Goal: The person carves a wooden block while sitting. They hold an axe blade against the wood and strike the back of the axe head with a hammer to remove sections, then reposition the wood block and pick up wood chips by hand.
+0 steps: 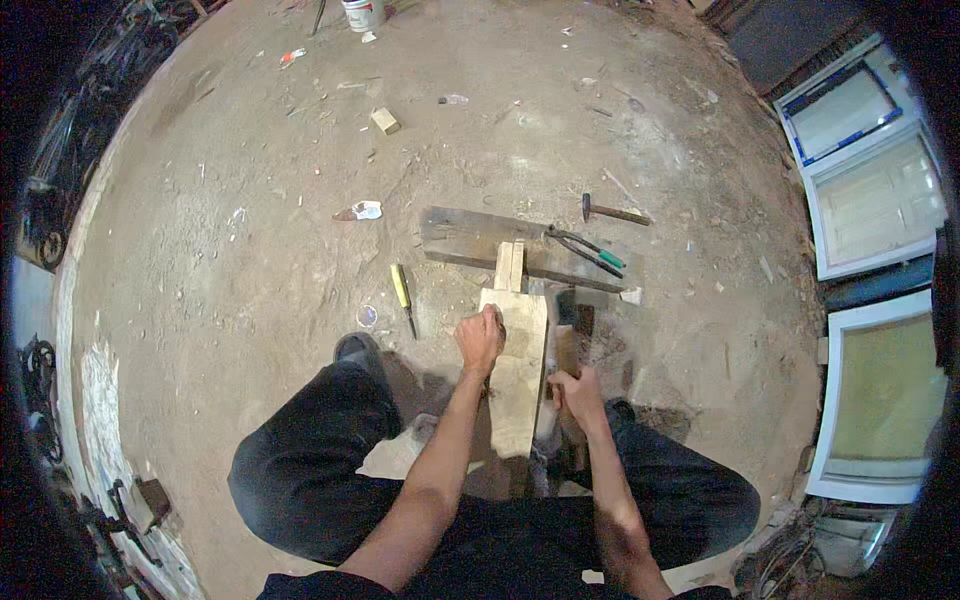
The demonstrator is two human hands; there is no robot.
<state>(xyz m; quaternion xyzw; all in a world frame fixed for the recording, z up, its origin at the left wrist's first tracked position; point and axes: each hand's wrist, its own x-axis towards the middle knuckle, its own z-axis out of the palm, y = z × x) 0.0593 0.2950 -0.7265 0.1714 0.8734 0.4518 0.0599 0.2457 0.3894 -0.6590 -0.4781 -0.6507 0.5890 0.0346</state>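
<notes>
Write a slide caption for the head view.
Left fingers hold a pale board; right fingers grip a wooden-handled tool; a hammer lies farther off.

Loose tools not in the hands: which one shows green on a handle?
The two-handled pincer-like tool lying on the dark plank; the hammer beyond it has a brownish handle, and the screwdriver-like tool a yellow one.

The floor (270, 250) is softly lit, faint shadows are cast near the legs (320, 460), a tool (567, 347) in the right hand (580, 392) is blurred, and window frames (860, 150) are bowed near the blackened rim.
</notes>
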